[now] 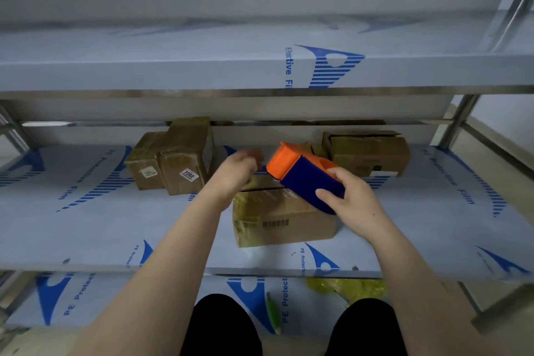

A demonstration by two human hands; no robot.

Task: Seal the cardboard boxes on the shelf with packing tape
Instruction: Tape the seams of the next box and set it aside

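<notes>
A cardboard box with a barcode on its front lies in the middle of the shelf. Over its top right, my right hand grips a blue and orange tape dispenser, orange end pointing up and left. My left hand hovers over the box's far left corner, blurred, fingers curled downward; whether it holds anything is unclear. Two taped boxes stand at the back left, one labelled 7202. Another box sits at the back right.
The metal shelf is covered in blue-printed protective film. An upper shelf overhangs close above. Yellow-green plastic and a green object lie on the lower level. Steel posts stand at the right.
</notes>
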